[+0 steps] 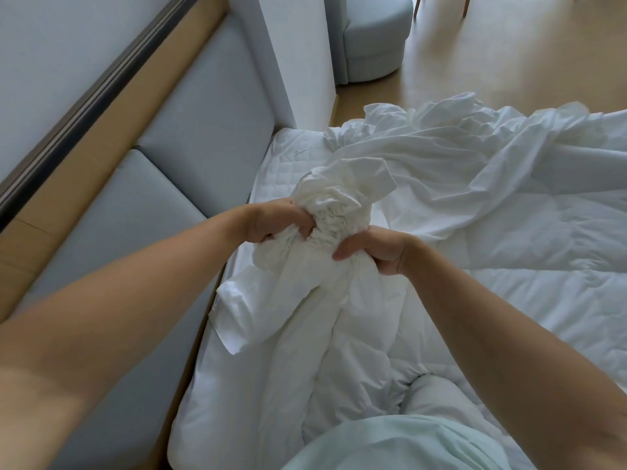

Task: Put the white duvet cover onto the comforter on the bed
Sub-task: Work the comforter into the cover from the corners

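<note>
The white duvet cover (458,157) lies crumpled across the bed and runs up into a gathered bunch (342,201) held in the middle of the view. My left hand (271,222) grips the left side of that bunch. My right hand (376,249) grips it from the right, fingers curled into the cloth. Below the hands a corner of the puffy white comforter (339,334) hangs down inside the gathered fabric. The rest of the comforter (543,283) spreads over the right part of the bed.
The quilted mattress (288,157) shows bare near the padded grey headboard (163,184) on the left. A white wall column (298,62) stands behind. A round grey chair (373,39) sits on the wooden floor (509,56) at the back. My knee in pale green cloth (390,442) rests on the bed.
</note>
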Demonstrator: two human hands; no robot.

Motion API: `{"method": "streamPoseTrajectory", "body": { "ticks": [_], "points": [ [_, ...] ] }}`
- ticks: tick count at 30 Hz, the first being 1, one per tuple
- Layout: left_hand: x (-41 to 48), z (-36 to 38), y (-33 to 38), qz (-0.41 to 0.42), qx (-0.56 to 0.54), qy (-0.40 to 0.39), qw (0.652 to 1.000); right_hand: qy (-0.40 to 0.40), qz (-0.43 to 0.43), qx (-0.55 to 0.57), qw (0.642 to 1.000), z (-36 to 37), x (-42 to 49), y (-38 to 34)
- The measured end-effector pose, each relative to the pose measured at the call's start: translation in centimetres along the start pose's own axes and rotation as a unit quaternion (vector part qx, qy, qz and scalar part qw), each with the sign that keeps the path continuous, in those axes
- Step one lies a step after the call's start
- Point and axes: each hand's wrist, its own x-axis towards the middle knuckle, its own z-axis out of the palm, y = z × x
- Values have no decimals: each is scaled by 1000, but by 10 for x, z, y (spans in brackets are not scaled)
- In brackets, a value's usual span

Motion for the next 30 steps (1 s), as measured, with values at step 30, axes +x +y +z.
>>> {"method": "streamPoseTrajectory", "body": {
  "ticks": [30],
  "points": [
    [-16, 18, -25, -78, 6, -149, 986, 34, 6, -36, 999, -6, -4, 7]
  ]
}}
